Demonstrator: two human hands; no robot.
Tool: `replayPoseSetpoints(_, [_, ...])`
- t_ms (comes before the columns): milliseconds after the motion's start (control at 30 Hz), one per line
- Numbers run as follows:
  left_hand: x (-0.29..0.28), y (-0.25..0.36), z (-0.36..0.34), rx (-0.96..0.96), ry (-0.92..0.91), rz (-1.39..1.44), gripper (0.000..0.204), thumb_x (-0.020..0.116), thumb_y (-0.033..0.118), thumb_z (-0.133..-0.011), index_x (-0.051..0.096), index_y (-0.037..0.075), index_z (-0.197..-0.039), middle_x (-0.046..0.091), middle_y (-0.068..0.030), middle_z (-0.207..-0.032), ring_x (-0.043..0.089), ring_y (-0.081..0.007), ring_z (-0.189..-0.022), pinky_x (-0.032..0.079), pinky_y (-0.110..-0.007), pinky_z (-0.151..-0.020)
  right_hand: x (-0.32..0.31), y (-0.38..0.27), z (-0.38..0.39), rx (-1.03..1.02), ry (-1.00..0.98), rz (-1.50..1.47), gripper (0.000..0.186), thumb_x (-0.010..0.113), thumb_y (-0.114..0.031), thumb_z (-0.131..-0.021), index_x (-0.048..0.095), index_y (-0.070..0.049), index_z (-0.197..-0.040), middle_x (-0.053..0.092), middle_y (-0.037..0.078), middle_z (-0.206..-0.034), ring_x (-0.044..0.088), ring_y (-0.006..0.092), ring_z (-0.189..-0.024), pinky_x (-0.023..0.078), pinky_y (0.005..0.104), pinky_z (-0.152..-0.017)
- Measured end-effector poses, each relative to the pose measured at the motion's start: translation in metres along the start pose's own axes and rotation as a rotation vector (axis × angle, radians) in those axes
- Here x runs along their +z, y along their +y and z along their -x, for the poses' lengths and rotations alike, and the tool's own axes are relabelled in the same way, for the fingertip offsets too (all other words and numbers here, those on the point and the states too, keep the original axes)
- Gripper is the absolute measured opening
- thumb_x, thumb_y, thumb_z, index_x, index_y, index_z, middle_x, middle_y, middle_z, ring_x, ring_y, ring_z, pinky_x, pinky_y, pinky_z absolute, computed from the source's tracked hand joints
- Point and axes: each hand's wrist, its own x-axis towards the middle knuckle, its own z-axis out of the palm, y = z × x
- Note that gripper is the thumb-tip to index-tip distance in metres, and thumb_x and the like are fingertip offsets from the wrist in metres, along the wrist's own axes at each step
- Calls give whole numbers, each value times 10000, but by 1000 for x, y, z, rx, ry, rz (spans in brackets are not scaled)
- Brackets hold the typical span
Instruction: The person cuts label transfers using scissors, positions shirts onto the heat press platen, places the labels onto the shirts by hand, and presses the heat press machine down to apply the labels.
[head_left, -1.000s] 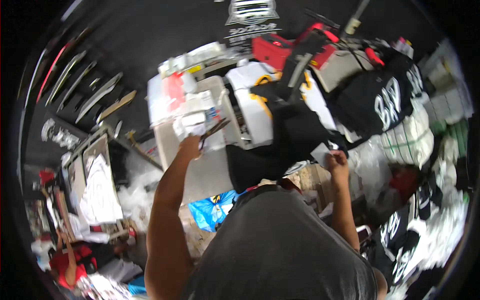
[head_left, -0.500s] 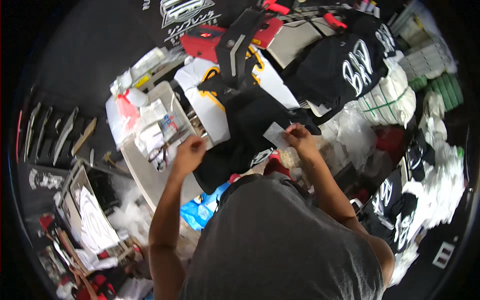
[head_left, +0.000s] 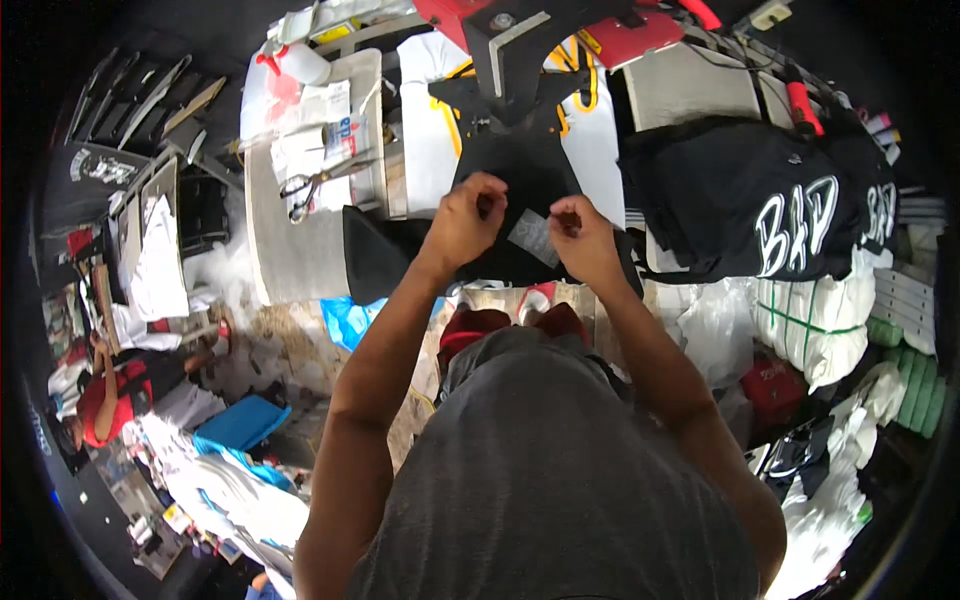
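Right hand (head_left: 588, 243) pinches a translucent sheet (head_left: 533, 236) over black cloth (head_left: 376, 252); left hand (head_left: 464, 226) curls alongside, its grip impossible to tell.

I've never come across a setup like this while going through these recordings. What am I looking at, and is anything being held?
There's no robot: these are a person's bare hands, seen from a camera worn on the head, looking down. Its wide lens bends straight edges.

The left hand is curled above black cloth. The right hand has its fingertips by a small pale sheet; whether it grips the sheet, I can't tell.

Scissors lie on the grey table to the left. Beyond the hands is a red-and-black machine.
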Motion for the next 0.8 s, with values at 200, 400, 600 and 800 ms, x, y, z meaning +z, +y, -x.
replayPoseSetpoints(200, [9, 10, 50, -195, 177, 26, 294, 697, 47, -907, 574, 18, -1172, 689, -112, -954, 679, -189, -762, 559, -303, -713, -11, 2, -7, 66, -198, -136, 322, 717, -3, -842, 603, -49, -1139, 659, 57, -940, 659, 136, -800, 543, 287, -731])
replayPoseSetpoints(400, [29, 29, 68, -518, 211, 691, 395, 661, 37, -945, 471, 36, -1292, 639, -95, -1034, 635, -145, -888, 548, -277, -770, -2, -10, 13, 200, -153, -432, 328, 701, 3, -865, 602, -46, -1174, 633, 14, -952, 618, 90, -859, 518, 259, -762])
replayPoseSetpoints(600, [7, 10, 15, -290, 164, 214, 169, 661, 22, -916, 618, 22, -1079, 688, -67, -850, 657, -134, -749, 536, -285, -697, -4, -5, 2, -9, -56, -272, 255, 701, -6, -866, 608, -43, -1100, 633, 69, -1000, 631, 147, -897, 529, 288, -759])
replayPoseSetpoints(800, [9, -5, -14, -228, 109, 32, 188, 723, 50, -849, 665, 47, -1028, 715, -117, -893, 698, -231, -787, 548, -341, -719, 2, -1, -19, -394, -19, 339, 404, 785, -152, -796, 678, -157, -1186, 463, 133, -1389, 459, 368, -1281, 417, 472, -1064])
